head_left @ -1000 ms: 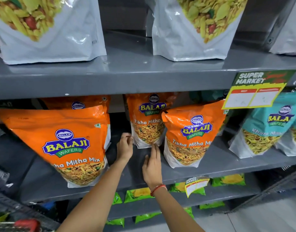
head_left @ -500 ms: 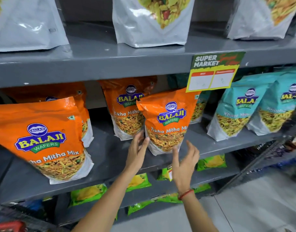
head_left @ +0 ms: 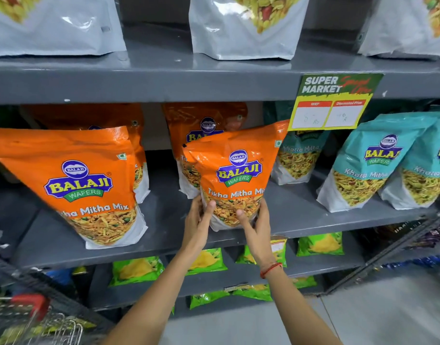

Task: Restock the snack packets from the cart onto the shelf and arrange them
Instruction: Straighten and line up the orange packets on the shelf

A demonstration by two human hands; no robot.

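Observation:
An orange Tikha Mitha Mix packet (head_left: 235,168) stands near the front of the grey middle shelf (head_left: 164,235), leaning a little. My left hand (head_left: 198,220) grips its lower left corner and my right hand (head_left: 255,224) grips its lower right corner, thumbs on the front. A second orange packet (head_left: 196,125) stands right behind it. Further left, a large orange packet (head_left: 84,180) leans forward, with another one (head_left: 94,115) behind it.
Teal Khatta Mitha packets (head_left: 370,160) fill the shelf's right side under a hanging price tag (head_left: 331,103). White packets (head_left: 243,28) stand on the shelf above, green packets (head_left: 136,270) on those below. The wire cart (head_left: 34,319) is at the lower left.
Both hands came up from the bare shelf and closed on the bottom corners of the front orange packet. The view has shifted right along the shelf.

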